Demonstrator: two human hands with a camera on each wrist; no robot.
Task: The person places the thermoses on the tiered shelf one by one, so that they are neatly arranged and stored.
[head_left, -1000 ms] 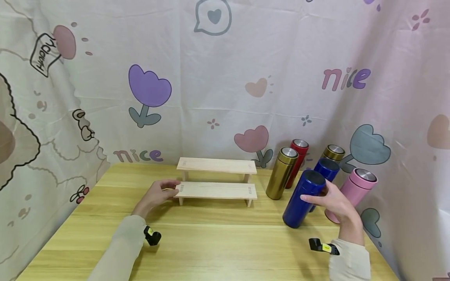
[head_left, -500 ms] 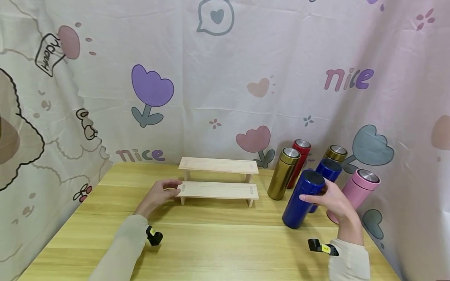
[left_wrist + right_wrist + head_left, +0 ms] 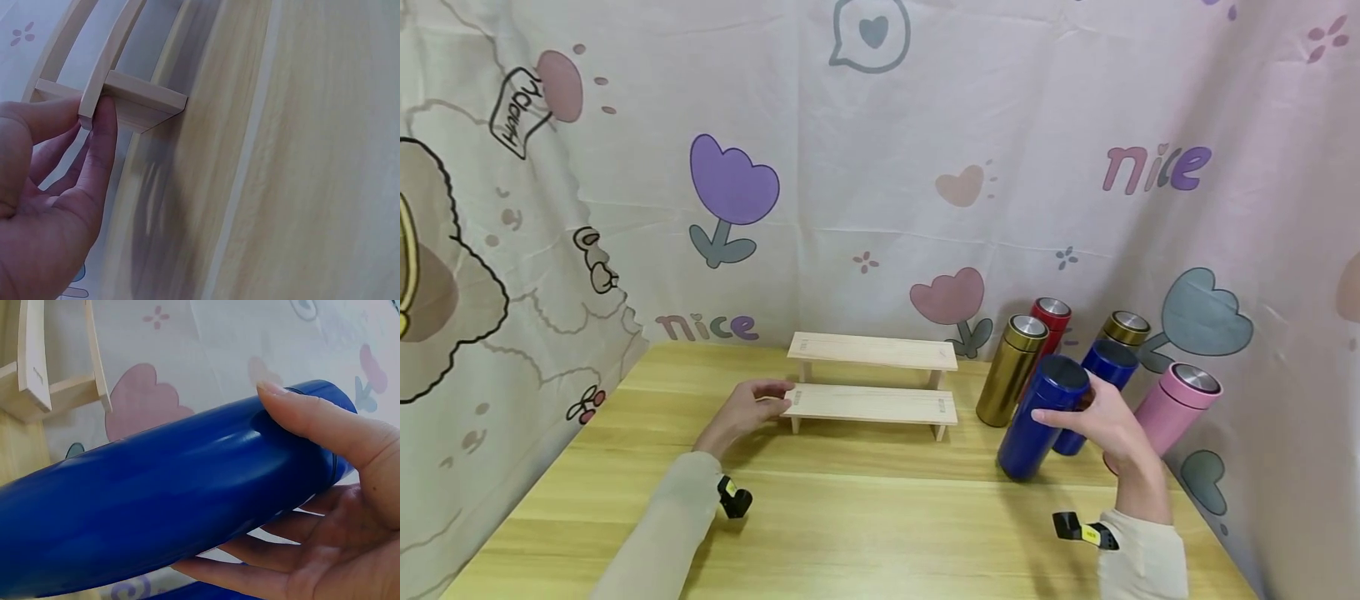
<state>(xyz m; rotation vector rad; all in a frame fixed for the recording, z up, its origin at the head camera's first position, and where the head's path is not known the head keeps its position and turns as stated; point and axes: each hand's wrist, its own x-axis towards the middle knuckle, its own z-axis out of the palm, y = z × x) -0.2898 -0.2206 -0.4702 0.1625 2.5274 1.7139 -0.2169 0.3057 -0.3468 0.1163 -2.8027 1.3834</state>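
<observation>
A two-tier wooden display stand (image 3: 872, 403) is on the table, and my left hand (image 3: 748, 415) is at the left end of its lower board. In the left wrist view, thumb and fingers pinch the end of that board (image 3: 103, 69). My right hand (image 3: 1112, 423) grips a blue thermos (image 3: 1033, 433) near its lid. Seen from the right wrist, the thumb lies on one side of the thermos (image 3: 156, 494) and the fingers on the other. A second blue thermos (image 3: 1111, 364) stands just behind, partly covered by the right hand.
Behind the held thermos stand a gold thermos (image 3: 1009, 375) and a red one (image 3: 1051, 315). A pink thermos (image 3: 1176, 408) and another gold-topped one (image 3: 1127, 327) are at the right. A printed cloth (image 3: 865, 200) hangs behind the wooden table (image 3: 880, 525).
The held blue thermos has shifted slightly left and up, with the right hand. My left hand keeps its place on the stand. The head view has turned a little to the left.
</observation>
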